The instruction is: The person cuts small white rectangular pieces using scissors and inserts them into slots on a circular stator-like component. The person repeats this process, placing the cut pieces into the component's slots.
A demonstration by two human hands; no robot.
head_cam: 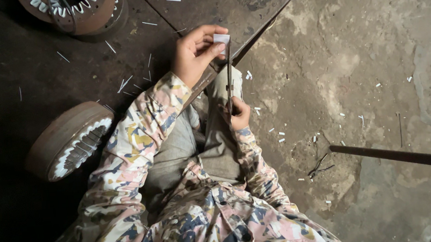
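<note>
The long thin pair of dark metal scissors (230,81) stands almost straight up and down in the view, its tip up by the small white piece of paper (222,38) and its handles down by the lap. The left hand (197,53) is curled, pinching the paper between thumb and fingers. The right hand (239,115) is closed around the handles. It is too dim to tell how far apart the blades are. Both sleeves have a pink, blue and white pattern. On the dark metal table (28,84) lie thin white paper slivers (125,83) and two round brown metal motor parts with white teeth (69,140). More white bits dot the grey stone floor (364,63).
</note>
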